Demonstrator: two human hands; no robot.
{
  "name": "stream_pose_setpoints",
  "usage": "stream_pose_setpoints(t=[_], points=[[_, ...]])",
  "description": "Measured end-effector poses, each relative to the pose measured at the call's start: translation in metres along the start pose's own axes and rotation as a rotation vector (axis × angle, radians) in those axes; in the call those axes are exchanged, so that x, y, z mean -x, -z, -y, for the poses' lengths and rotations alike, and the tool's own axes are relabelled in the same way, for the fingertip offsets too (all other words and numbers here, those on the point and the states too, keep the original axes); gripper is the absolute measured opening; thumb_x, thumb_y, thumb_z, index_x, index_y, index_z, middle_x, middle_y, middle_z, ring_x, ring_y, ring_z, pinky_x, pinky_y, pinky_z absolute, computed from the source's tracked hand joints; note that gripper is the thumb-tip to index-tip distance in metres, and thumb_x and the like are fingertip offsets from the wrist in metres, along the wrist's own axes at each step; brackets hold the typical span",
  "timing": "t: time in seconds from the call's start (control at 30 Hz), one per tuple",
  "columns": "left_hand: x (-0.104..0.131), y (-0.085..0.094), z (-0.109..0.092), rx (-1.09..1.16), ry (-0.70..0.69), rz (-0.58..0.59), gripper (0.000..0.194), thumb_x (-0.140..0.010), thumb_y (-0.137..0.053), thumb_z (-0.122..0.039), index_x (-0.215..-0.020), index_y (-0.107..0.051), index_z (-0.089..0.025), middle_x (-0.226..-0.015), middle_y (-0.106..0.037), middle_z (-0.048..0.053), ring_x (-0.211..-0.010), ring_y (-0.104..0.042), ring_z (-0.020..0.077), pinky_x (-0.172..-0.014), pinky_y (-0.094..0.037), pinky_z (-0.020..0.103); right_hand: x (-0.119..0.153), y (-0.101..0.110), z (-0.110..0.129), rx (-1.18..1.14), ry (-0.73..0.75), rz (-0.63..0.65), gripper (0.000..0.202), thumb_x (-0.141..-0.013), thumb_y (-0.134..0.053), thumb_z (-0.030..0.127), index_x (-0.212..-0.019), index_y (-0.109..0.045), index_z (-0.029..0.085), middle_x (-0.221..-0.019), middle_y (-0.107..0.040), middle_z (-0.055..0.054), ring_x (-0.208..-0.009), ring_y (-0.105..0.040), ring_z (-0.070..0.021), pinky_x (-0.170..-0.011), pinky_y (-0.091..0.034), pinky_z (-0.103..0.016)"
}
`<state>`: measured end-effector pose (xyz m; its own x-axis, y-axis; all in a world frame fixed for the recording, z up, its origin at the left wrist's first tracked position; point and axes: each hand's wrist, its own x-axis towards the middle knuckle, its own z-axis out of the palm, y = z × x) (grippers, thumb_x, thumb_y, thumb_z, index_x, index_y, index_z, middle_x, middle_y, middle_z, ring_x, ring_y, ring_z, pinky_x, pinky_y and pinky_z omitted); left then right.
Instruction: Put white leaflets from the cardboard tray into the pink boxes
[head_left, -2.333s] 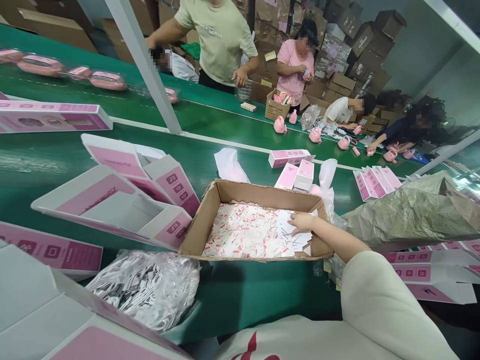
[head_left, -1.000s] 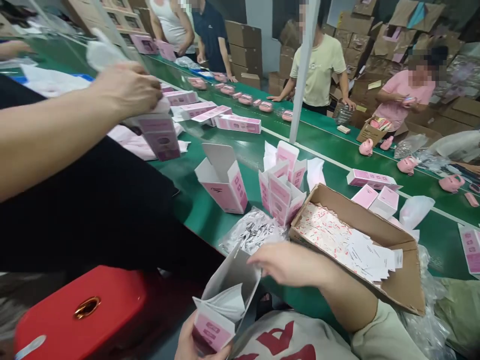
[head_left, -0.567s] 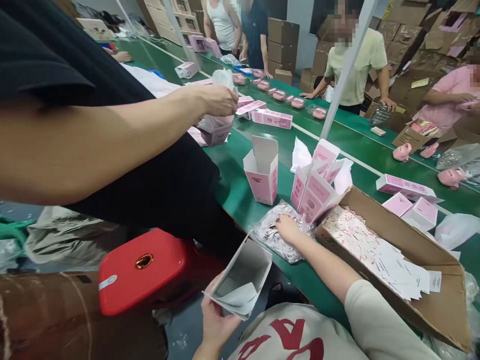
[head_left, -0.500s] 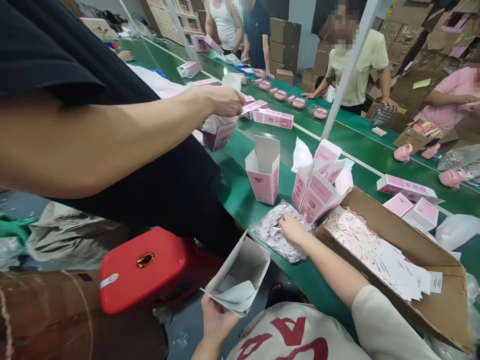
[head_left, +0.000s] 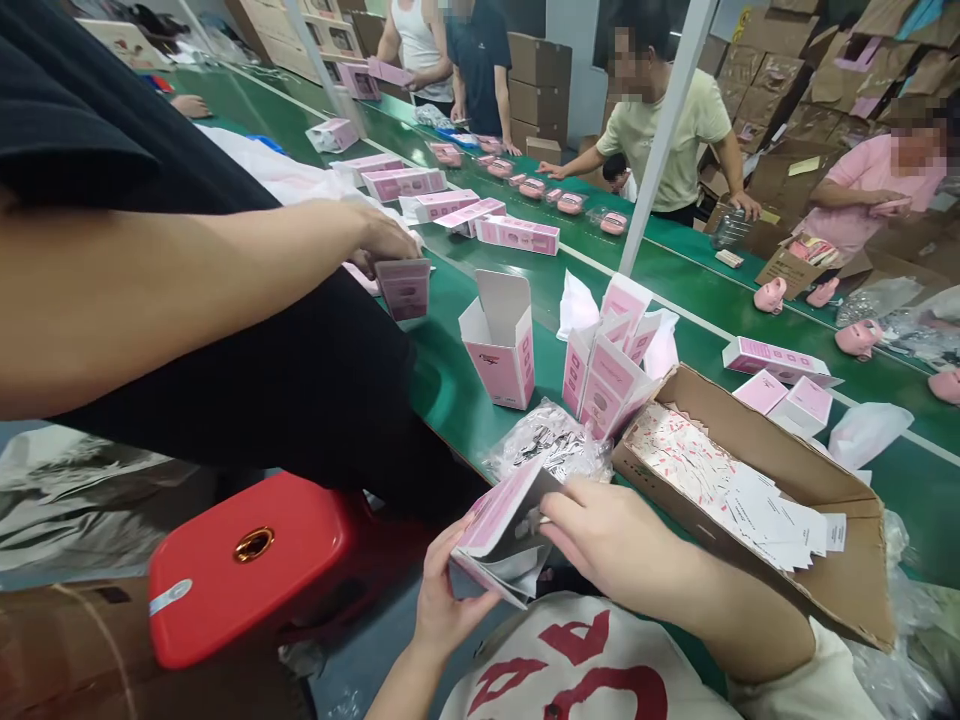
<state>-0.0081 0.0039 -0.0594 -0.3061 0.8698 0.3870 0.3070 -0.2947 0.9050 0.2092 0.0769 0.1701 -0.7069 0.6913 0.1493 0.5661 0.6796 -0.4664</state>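
Left hand (head_left: 448, 600) grips the small pink-and-white cardboard carton (head_left: 501, 535) from below, fingers curled around its lower corner, holding it tilted over the lap so the open end faces the right hand (head_left: 611, 540). Right-hand fingers rest at the carton's mouth; they appear to pinch something small there, but the flap hides it. Just beyond, on the green conveyor belt (head_left: 450, 380), lies the clear plastic bag of small packets (head_left: 551, 455), beside the shallow brown cardboard tray of printed leaflets (head_left: 847, 590).
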Motion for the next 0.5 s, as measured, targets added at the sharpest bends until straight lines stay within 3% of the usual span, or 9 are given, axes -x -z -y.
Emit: stream_pose_setpoints(t=[0.07, 0.17, 0.23, 0.3, 0.4, 0.5], points=[[-0.003, 0.001, -0.005, -0.066, -0.167, 0.042, 0.072, -0.063, -0.083, -0.027, -0.128, -0.05, -0.029, -0.125, -0.061, 0.011, -0.115, -0.061, 0.0358, -0.098, -0.052, 0.058, -0.002, 0.005, 0.005, -0.048, 0.006, 0.102, 0.019, -0.096, -0.056, 0.031, -0.109, -0.063, 0.018, -0.097, -0.064, -0.006, -0.073, -0.06, -0.0143, -0.062, -0.046, -0.023], [-0.008, 0.007, -0.013, -0.173, -0.287, 0.117, 0.077, -0.072, -0.078, -0.026, -0.139, -0.04, -0.028, -0.13, -0.056, 0.014, -0.116, -0.06, 0.0362, -0.094, -0.055, 0.056, -0.002, 0.01, 0.003, -0.213, 0.08, 0.224, 0.045, -0.089, -0.067, 0.037, -0.129, -0.055, 0.018, -0.112, -0.063, -0.009, -0.079, -0.063, -0.014, -0.068, -0.049, -0.023], [-0.01, 0.01, -0.018, -0.238, -0.342, 0.162, 0.082, -0.072, -0.078, -0.023, -0.142, -0.036, -0.025, -0.13, -0.054, 0.015, -0.116, -0.059, 0.0368, -0.094, -0.055, 0.055, 0.001, 0.009, 0.0, -0.252, 0.076, 0.249, 0.032, -0.091, -0.064, 0.03, -0.12, -0.062, 0.018, -0.105, -0.067, -0.007, -0.078, -0.063, -0.0137, -0.07, -0.049, -0.023], [-0.012, 0.01, -0.023, -0.278, -0.385, 0.186, 0.085, -0.073, -0.078, -0.022, -0.144, -0.032, -0.024, -0.13, -0.052, 0.017, -0.117, -0.058, 0.0375, -0.093, -0.056, 0.055, 0.003, 0.001, -0.003, -0.252, 0.012, 0.196, 0.014, -0.094, -0.057, 0.019, -0.103, -0.068, 0.018, -0.091, -0.069, -0.004, -0.079, -0.065, -0.0137, -0.073, -0.05, -0.023], [-0.016, 0.009, -0.028, -0.322, -0.399, 0.158, 0.079, -0.079, -0.072, -0.027, -0.146, -0.03, -0.021, -0.126, -0.052, 0.02, -0.115, -0.058, 0.038, -0.091, -0.056, 0.057, 0.001, -0.016, -0.007, -0.211, -0.051, 0.059, 0.019, -0.093, -0.051, 0.012, -0.097, -0.07, 0.018, -0.086, -0.071, -0.003, -0.08, -0.066, -0.0143, -0.076, -0.051, -0.023], [-0.027, 0.01, -0.028, -0.348, -0.45, 0.07, 0.069, -0.078, -0.072, -0.034, -0.138, -0.041, -0.02, -0.119, -0.056, 0.017, -0.108, -0.061, 0.0358, -0.089, -0.057, 0.056, -0.006, -0.029, -0.005, -0.085, 0.061, 0.069, 0.024, -0.091, -0.051, 0.01, -0.107, -0.068, 0.017, -0.099, -0.072, -0.006, -0.088, -0.067, -0.0174, -0.08, -0.053, -0.026]])
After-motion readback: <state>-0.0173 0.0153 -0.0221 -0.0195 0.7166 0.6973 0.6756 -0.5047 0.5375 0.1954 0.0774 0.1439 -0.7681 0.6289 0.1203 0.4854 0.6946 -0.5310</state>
